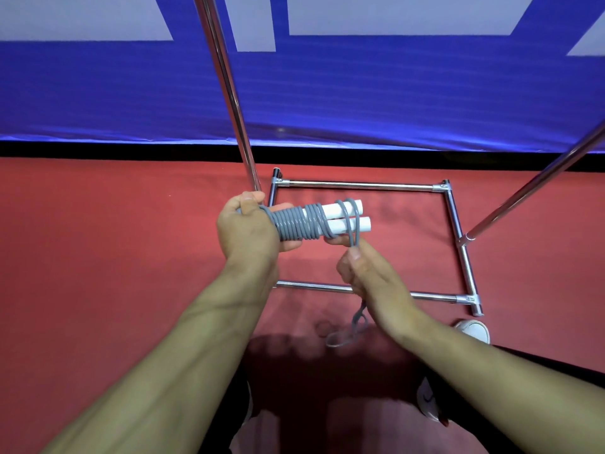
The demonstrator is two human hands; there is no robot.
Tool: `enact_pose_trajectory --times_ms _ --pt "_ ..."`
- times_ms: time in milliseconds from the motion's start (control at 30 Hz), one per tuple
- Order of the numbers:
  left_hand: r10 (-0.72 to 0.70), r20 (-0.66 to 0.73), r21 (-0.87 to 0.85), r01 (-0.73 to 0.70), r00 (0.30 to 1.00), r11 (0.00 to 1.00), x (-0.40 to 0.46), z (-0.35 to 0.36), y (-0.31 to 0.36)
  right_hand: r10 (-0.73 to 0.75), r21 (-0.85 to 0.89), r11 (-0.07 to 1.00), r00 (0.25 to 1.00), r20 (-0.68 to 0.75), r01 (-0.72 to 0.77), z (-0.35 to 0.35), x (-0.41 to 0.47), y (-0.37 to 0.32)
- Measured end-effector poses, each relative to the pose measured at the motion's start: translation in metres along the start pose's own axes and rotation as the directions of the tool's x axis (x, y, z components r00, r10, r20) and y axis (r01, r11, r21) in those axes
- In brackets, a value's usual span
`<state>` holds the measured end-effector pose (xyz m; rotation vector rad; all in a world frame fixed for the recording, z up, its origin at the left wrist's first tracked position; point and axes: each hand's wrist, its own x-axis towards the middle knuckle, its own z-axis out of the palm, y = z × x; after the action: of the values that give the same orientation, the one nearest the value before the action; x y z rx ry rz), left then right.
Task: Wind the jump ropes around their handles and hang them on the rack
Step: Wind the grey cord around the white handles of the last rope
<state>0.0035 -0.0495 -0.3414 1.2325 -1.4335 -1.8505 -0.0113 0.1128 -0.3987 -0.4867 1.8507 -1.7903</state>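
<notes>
red matting [98,240] covers the floor, backed by a blue and pale wall banner [360,93]. chrome rack [360,185] stands on the matting, its rectangular base frame directly ahead and two uprights rising out of view; no rope seen hanging on the visible part. left hand [248,227] grips one end of the paired white handles [340,217], fingers curled round them, holding them level above the rack base. grey jump rope [298,224] is coiled tightly over most of the handles, with looser turns near the free ends. right hand [363,273] pinches the rope just below the handles; a short tail [350,329] dangles beneath it. assessment: winding step is nearly complete. next move calls for wrapping the remaining tail, securing its end, then lifting the bundle to the rack.
</notes>
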Motion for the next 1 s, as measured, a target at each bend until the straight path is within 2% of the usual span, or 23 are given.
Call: enact_pose_trajectory --times_ms 67,133,200,233,267,333,400,500,667,733,867,1000 --pt "-0.004 0.005 -0.007 0.004 1.0 1.0 -0.002 0.001 0.0 0.02 0.018 1.0 0.999 -0.031 -0.02 0.0 0.004 -0.004" --pt "0.004 0.006 -0.007 -0.004 1.0 1.0 -0.004 0.001 0.001 -0.057 -0.153 0.987 0.996 -0.066 0.046 -0.003 0.007 -0.007" --pt "0.008 0.002 -0.001 -0.008 1.0 1.0 -0.004 0.0 0.0 -0.164 -0.361 0.924 0.982 -0.089 0.121 -0.007 0.008 -0.008" --pt "0.008 -0.001 0.002 -0.008 1.0 1.0 -0.004 0.0 0.0 -0.199 -0.405 0.903 0.975 -0.098 0.143 -0.009 0.008 -0.008" --pt "0.01 -0.004 0.006 -0.01 1.0 1.0 -0.004 -0.001 0.0 -0.213 -0.4 0.903 0.971 -0.105 0.155 -0.009 0.007 -0.009" --pt "0.016 -0.008 0.009 -0.016 1.0 1.0 -0.006 0.0 0.001 -0.149 -0.31 0.944 0.983 -0.104 0.11 -0.007 0.005 -0.01" --pt "0.02 -0.01 0.0 -0.02 1.0 1.0 -0.008 0.002 0.001 -0.002 -0.147 0.989 0.995 -0.099 -0.013 -0.002 0.002 -0.012" --pt "0.011 0.004 -0.004 -0.01 1.0 1.0 -0.012 0.004 0.0 0.155 0.12 0.983 0.981 -0.117 -0.141 0.004 0.001 -0.016" --pt "-0.004 0.059 0.034 0.002 0.998 0.999 -0.018 0.007 -0.002 0.142 0.241 0.964 0.985 -0.095 -0.116 0.0 0.01 -0.015" --pt "-0.014 0.101 0.073 0.007 0.995 0.997 -0.019 0.008 -0.004 0.171 0.235 0.961 0.979 -0.108 -0.142 -0.001 0.011 -0.015" --pt "0.052 0.177 0.189 -0.086 0.983 0.978 -0.022 0.008 -0.007 0.223 0.223 0.955 0.969 -0.102 -0.197 -0.001 0.008 -0.018" --pt "0.088 0.212 0.218 -0.135 0.973 0.967 -0.021 0.006 -0.004 0.195 0.044 0.981 0.975 -0.104 -0.191 -0.007 0.006 -0.028"
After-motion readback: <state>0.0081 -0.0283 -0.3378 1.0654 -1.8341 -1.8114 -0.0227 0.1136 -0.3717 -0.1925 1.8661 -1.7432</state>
